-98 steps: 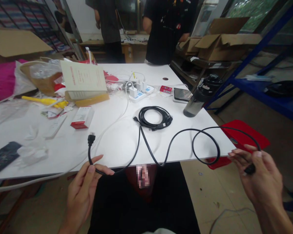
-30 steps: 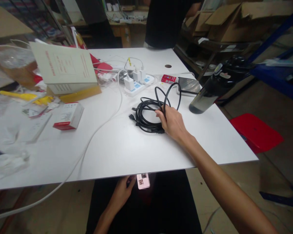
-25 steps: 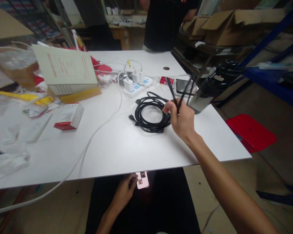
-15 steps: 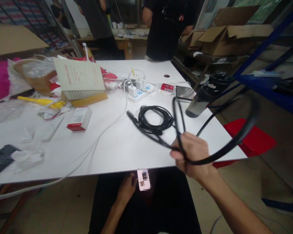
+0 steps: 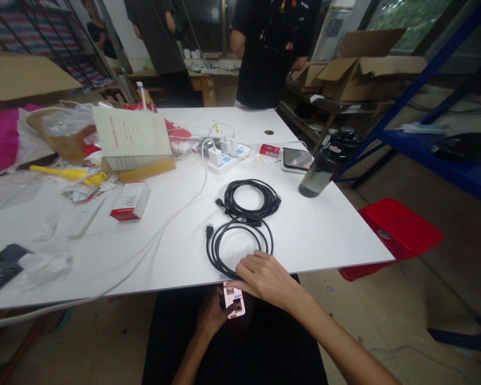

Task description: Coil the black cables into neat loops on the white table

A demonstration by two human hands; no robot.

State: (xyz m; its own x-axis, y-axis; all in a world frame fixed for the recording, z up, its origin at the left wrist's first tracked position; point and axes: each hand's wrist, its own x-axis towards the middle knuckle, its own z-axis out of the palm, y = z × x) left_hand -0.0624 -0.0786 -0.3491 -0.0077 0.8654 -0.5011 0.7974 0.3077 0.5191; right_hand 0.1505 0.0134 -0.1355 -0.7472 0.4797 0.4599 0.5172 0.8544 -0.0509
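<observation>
Rests bunched right-hand fingers (image 5: 248, 269) on the near edge of the front round black cable coil (image 5: 212, 249), on the white counter (image 5: 324, 235) — cannot tell whether pinching. Has it straight ahead, farther from the left hand (image 5: 213, 316) — grip unclear.

Lies flat by the near edge of the bench (image 5: 336, 235) as a front coil (image 5: 217, 262) of black cable, loosely wound, with one plug (image 5: 209, 230) on its left. Adjoins, just beyond, a tighter rear coil (image 5: 268, 205), also black, with connectors (image 5: 219, 202) around its rim.
</observation>
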